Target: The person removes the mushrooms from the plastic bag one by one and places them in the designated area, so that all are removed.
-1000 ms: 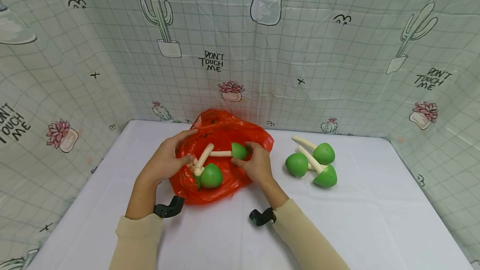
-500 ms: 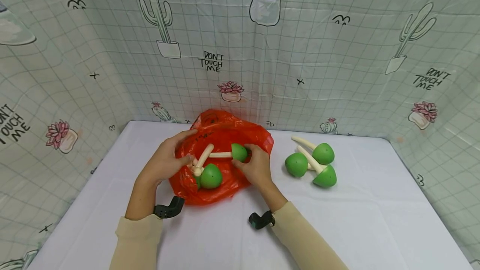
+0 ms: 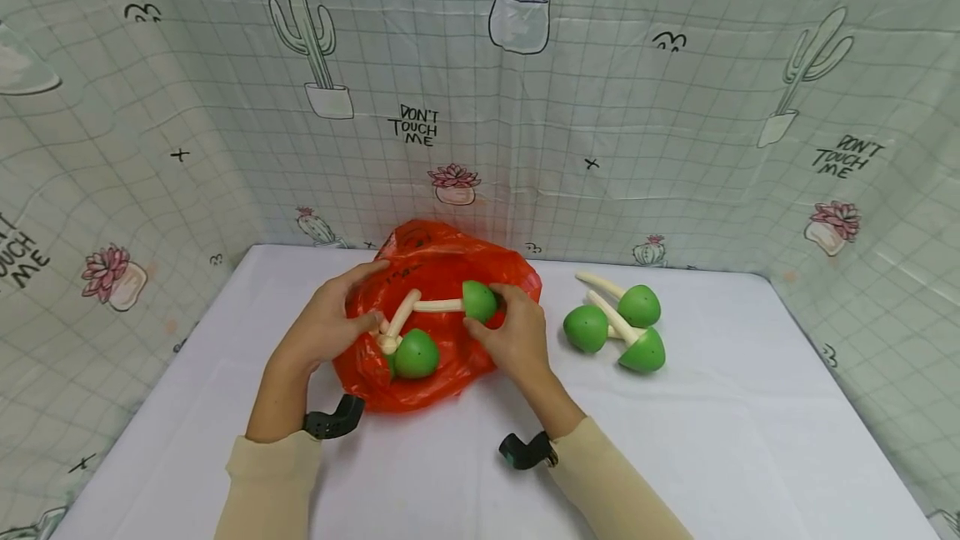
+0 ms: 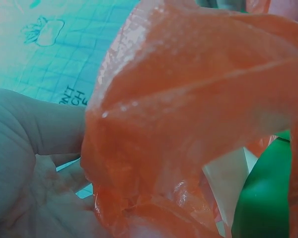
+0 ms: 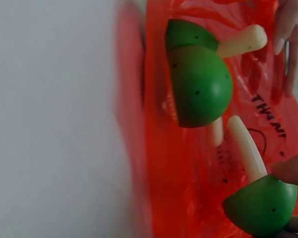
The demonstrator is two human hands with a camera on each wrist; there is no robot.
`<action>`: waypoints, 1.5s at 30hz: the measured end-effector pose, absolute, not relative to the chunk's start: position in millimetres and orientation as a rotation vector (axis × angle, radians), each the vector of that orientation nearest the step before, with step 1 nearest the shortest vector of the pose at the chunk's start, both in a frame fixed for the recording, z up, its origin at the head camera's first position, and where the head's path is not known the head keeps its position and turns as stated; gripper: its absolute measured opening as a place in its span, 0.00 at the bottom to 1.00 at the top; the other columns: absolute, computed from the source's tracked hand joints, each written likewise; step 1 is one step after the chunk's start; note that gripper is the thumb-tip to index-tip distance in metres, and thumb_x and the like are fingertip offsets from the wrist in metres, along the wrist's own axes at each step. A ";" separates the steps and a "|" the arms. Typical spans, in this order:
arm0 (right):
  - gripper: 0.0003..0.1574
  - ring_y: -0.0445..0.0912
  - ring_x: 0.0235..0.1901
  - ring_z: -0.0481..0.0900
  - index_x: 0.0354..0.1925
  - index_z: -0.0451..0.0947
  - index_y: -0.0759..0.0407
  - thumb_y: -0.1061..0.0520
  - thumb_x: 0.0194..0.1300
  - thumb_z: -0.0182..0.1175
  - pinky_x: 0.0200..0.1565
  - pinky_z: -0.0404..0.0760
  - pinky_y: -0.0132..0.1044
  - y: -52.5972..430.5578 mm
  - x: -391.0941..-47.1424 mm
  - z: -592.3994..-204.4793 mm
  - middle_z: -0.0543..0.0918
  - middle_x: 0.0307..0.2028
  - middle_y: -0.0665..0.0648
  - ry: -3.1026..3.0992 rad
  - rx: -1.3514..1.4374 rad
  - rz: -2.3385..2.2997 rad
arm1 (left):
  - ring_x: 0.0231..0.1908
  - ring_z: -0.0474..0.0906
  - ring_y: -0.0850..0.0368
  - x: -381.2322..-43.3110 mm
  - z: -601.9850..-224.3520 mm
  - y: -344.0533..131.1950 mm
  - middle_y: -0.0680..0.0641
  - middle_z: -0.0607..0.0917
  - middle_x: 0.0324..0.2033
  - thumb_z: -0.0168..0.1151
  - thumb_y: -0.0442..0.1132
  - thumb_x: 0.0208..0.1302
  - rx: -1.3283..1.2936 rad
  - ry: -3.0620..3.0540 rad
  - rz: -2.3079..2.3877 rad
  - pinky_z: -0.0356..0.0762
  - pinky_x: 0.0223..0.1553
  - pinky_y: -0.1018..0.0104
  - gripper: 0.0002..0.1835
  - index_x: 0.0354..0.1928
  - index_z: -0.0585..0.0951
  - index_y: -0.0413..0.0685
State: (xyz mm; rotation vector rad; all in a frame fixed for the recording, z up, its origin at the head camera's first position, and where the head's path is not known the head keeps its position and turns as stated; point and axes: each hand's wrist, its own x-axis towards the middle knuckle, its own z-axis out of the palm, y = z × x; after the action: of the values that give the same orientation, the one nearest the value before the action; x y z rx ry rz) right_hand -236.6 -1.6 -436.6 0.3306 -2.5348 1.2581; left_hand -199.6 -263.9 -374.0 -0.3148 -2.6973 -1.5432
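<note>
Across the white table [image 3: 720, 440], the red bag [image 3: 431, 244] lay open-mouthed; at its 9 o'clock edge my left hand [image 3: 333, 315], thumb and fingers set well apart, held the plastic. At 3 o'clock over the opening, my right hand [image 3: 521, 332] pinched one mushroom [image 3: 478, 302] by its green cap. The work looked about midway: three other mushrooms [image 3: 643, 351] lay untouched outside, beyond the bag's 3 o'clock side; at least two mushrooms [image 3: 416, 354] rested inside near 7 o'clock, overlapping; and mine was yet to be released.
</note>
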 end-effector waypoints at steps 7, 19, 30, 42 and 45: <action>0.36 0.60 0.50 0.87 0.58 0.81 0.71 0.60 0.53 0.81 0.55 0.86 0.52 12.5 -226.1 -422.2 0.87 0.51 0.65 -2.388 0.386 1.325 | 0.78 0.55 0.35 -198.5 -373.8 -263.7 0.35 0.65 0.77 0.64 0.22 0.66 -0.310 -2.710 -1.534 0.54 0.75 0.32 0.38 0.78 0.67 0.42; 0.35 0.62 0.55 0.85 0.60 0.79 0.73 0.65 0.56 0.79 0.58 0.85 0.53 55.8 -225.2 -406.8 0.85 0.55 0.68 -2.255 0.385 1.442 | 0.78 0.54 0.34 -198.6 -373.4 -264.5 0.36 0.65 0.78 0.65 0.23 0.67 -0.296 -2.717 -1.543 0.56 0.74 0.31 0.38 0.78 0.67 0.42; 0.36 0.63 0.56 0.84 0.61 0.78 0.75 0.66 0.56 0.79 0.59 0.83 0.51 112.0 -228.6 -400.6 0.84 0.56 0.71 -2.251 0.184 1.388 | 0.78 0.55 0.34 -198.9 -373.3 -264.2 0.36 0.65 0.77 0.66 0.24 0.67 -0.292 -2.723 -1.526 0.57 0.74 0.31 0.38 0.78 0.68 0.43; 0.37 0.62 0.59 0.83 0.63 0.78 0.74 0.62 0.59 0.78 0.60 0.82 0.48 164.9 -224.1 -400.8 0.83 0.57 0.71 -2.272 0.029 1.306 | 0.78 0.54 0.34 -199.5 -372.8 -262.1 0.36 0.63 0.78 0.65 0.23 0.67 -0.284 -2.731 -1.551 0.57 0.74 0.31 0.39 0.78 0.67 0.43; 0.37 0.63 0.59 0.82 0.64 0.77 0.74 0.63 0.59 0.78 0.60 0.82 0.46 174.8 -222.2 -401.1 0.82 0.58 0.73 -2.281 -0.006 1.305 | 0.78 0.55 0.34 -199.4 -373.3 -261.6 0.36 0.64 0.78 0.65 0.24 0.67 -0.269 -2.740 -1.547 0.57 0.73 0.30 0.39 0.79 0.67 0.44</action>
State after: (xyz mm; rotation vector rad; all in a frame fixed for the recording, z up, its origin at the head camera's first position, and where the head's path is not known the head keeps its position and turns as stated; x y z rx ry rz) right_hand -222.2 174.8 -401.1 -0.0063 -2.2805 1.3048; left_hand -199.4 -261.6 -373.3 -0.2688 -2.7396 -1.5473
